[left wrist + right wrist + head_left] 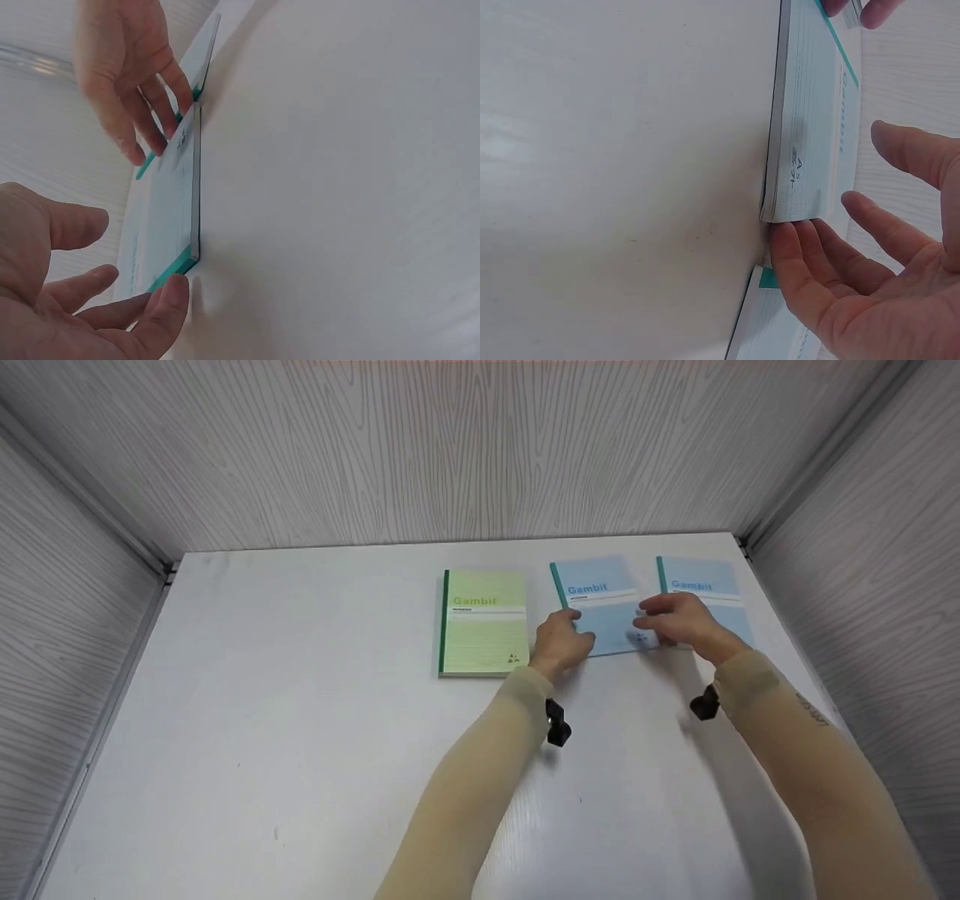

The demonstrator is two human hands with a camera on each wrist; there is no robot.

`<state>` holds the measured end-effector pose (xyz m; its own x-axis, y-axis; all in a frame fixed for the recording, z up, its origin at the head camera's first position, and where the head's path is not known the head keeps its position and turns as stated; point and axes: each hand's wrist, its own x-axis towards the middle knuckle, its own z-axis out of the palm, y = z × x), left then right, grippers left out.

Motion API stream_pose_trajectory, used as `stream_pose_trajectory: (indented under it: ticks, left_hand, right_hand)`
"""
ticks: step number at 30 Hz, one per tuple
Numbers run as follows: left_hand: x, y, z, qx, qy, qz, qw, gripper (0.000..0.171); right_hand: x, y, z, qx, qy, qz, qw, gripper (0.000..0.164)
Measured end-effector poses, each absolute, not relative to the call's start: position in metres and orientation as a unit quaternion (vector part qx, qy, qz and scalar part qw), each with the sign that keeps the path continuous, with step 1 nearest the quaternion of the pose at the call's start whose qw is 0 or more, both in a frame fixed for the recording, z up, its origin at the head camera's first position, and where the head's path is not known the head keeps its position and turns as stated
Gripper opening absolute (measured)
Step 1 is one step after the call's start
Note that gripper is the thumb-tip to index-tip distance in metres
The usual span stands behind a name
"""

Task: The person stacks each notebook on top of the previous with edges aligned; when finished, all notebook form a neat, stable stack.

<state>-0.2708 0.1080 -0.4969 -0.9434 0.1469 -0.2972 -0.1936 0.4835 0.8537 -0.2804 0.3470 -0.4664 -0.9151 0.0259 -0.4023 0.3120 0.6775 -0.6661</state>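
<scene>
A blue notebook (pixel 605 619) with a green spine lies slightly tilted on the table, between my two hands. My left hand (pixel 562 643) is at its spine side, with fingertips at the green edge and the thumb apart from the cover in the left wrist view. At the opposite edge is my right hand (pixel 680 622); its fingertips (pixel 784 236) touch the notebook's side near the lower corner, thumb raised clear. A second blue notebook (pixel 716 619) lies to the right, partly covered by the right hand. A green notebook (pixel 484 637) lies left of the left hand.
The white table (pixel 285 697) extends to the left and front. A wood-grain panel (pixel 450 450) stands along its back, with side panels (pixel 862 525) at left and right. Small black devices (pixel 556 724) are worn at both wrists.
</scene>
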Motion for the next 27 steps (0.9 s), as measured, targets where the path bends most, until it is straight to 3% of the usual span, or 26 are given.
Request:
stream_pose_trajectory:
  ticks: [7,14,22,27]
  left_hand:
    - [-0.287,0.104,-0.513,-0.061,0.815,0.549,0.174,0.055]
    - [-0.287,0.097,-0.509,-0.081,0.773,0.607,0.169,0.046]
    - [-0.264,0.091,-0.483,-0.05,0.703,0.685,0.182,0.065]
    - [-0.259,0.091,-0.476,-0.041,0.686,0.703,0.181,0.066]
  right_hand:
    - [-0.277,0.347,-0.467,0.092,0.889,-0.408,0.185,0.062]
    - [-0.271,0.351,-0.469,0.071,0.883,-0.418,0.203,0.062]
    - [-0.262,0.36,-0.474,0.087,0.865,-0.437,0.231,0.062]
    - [-0.259,0.363,-0.479,0.102,0.848,-0.464,0.236,0.061]
